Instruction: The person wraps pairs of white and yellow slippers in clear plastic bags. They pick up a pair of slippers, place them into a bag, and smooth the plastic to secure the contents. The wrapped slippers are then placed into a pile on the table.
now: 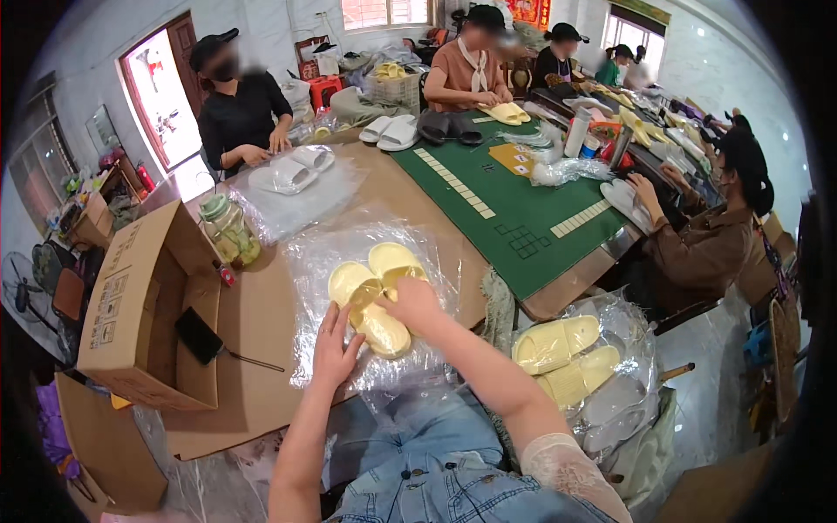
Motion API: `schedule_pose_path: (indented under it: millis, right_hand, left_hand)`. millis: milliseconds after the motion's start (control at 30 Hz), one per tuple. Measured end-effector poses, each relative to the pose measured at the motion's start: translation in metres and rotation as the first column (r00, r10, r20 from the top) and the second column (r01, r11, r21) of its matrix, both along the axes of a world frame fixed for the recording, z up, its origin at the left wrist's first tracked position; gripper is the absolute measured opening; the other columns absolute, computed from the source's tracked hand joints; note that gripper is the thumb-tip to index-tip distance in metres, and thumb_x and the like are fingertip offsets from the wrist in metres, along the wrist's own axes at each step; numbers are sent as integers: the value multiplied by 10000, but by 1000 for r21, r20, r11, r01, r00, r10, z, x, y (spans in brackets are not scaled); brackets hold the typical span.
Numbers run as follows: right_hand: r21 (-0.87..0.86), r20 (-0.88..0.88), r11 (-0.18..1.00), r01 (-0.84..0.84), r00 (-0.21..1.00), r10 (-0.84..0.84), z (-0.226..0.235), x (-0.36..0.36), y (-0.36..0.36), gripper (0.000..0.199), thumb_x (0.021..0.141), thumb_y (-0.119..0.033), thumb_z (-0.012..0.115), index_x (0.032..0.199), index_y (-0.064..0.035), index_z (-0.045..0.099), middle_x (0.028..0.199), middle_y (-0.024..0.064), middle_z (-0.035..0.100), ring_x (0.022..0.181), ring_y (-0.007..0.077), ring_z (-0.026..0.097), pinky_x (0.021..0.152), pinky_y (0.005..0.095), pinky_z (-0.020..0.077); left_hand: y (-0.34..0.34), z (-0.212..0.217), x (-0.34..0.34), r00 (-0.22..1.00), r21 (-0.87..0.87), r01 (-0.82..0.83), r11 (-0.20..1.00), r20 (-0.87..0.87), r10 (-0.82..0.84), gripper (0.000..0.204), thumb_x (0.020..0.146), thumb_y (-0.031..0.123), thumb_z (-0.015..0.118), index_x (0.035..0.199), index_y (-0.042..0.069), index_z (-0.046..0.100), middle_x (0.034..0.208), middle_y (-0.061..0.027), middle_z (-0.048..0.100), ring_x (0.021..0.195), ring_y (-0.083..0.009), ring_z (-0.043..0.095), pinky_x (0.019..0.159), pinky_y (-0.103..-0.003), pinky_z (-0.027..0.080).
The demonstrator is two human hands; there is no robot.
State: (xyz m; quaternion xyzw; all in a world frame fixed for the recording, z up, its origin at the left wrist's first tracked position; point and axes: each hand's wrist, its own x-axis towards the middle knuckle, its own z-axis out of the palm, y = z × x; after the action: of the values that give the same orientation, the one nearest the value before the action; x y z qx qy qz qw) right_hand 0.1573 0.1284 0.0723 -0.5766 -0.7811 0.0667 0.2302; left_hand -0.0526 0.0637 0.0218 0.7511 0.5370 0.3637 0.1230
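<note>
A pair of pale yellow slippers (pixel 384 331) lies on a pile of clear plastic bags (pixel 314 261) right in front of me. My left hand (pixel 334 349) rests flat on the plastic at the left of the slippers, fingers spread, its fingertips by the near slipper. From the right, my right hand (pixel 410 305) reaches over the pair; its fingers close at the strap and inner edge of a slipper. Its fingertips are partly hidden there.
At left stand an open cardboard box (pixel 148 322) with a black phone (pixel 200 336), and a glass jar (pixel 228 231). Bagged yellow slippers (pixel 567 353) are at my right. Beyond, a green mat (pixel 497 200) covers the table, with white slippers (pixel 290 174) near it. Several people work around.
</note>
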Motion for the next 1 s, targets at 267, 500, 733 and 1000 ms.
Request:
schedule_pose_path:
  millis: [267, 500, 733, 1000]
  right_hand:
    - [-56, -204, 988, 147, 966, -155, -52, -31, 14, 461, 887, -428, 665, 1037, -17, 519, 890, 202, 667, 813, 377, 686, 698, 472, 553]
    - [-96, -367, 995, -41, 930, 3, -43, 0, 9, 492, 858, -425, 709, 1059, 1, 568, 897, 189, 670, 840, 352, 672, 739, 439, 539]
    - [172, -394, 941, -291, 855, 337, -13, 135, -66, 197, 878, -232, 688, 1000, -83, 648, 902, 100, 632, 908, 295, 626, 760, 398, 515]
    - [41, -269, 856, 515, 831, -487, 5, 407, -155, 146, 851, -171, 693, 946, -62, 709, 930, 117, 685, 888, 278, 669, 784, 381, 525]
  left_hand:
    - [-6, -10, -4, 998, -27, -17, 999, 58, 19, 558, 892, 193, 684, 1416, 74, 532, 1542, -276, 355, 1384, -412, 421, 1132, -437, 363]
    - [-3, -6, -1, 1000, -48, -14, 999, 21, 15, 518, 901, 114, 619, 1409, 62, 532, 1557, -254, 350, 1419, -392, 378, 1154, -425, 322]
    - [-3, -13, -10, 988, 11, 17, 1000, 153, -18, 471, 889, 119, 622, 1349, 27, 582, 1517, -255, 408, 1371, -385, 438, 1133, -427, 336]
    - [-5, -13, -13, 989, 89, -77, 993, 130, 65, 378, 921, 115, 596, 1286, 19, 602, 1507, -196, 443, 1395, -361, 401, 1147, -462, 309]
